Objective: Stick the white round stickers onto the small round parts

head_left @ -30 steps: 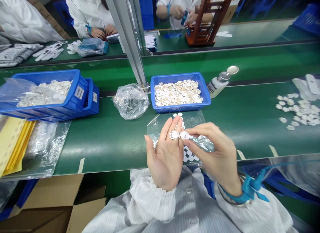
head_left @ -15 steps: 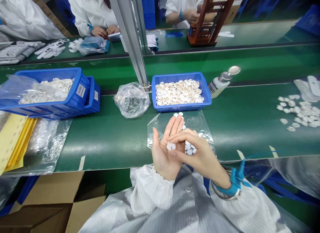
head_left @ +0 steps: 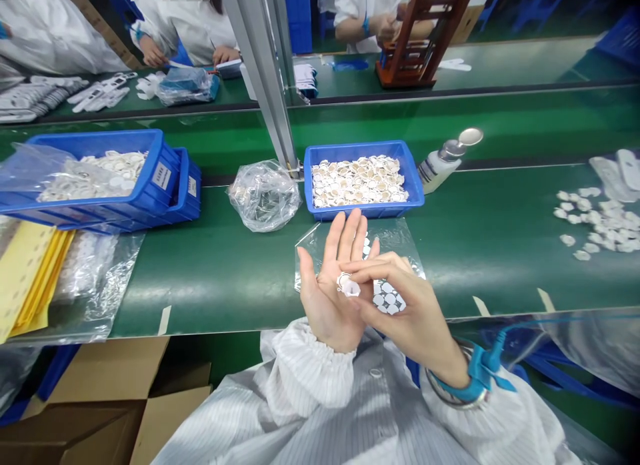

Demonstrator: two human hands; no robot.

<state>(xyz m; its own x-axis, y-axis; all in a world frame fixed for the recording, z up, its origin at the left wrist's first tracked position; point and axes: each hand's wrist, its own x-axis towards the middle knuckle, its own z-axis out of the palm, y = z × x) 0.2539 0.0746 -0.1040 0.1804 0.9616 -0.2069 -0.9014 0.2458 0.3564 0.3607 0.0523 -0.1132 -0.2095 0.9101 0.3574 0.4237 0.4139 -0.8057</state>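
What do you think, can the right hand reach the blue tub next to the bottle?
Probably yes: the blue tub is close and open. But the right hand pinches a white piece, and the left hand is partly in front.

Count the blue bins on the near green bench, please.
3: a middle bin beside the bottle, and, at left, an upper bin stacked on a lower bin. Another could be hidden beneath.

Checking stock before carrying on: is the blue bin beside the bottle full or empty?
Not empty; it looks nearly full: white pieces spread across the blue bin, below its rim. Their depth cannot be seen.
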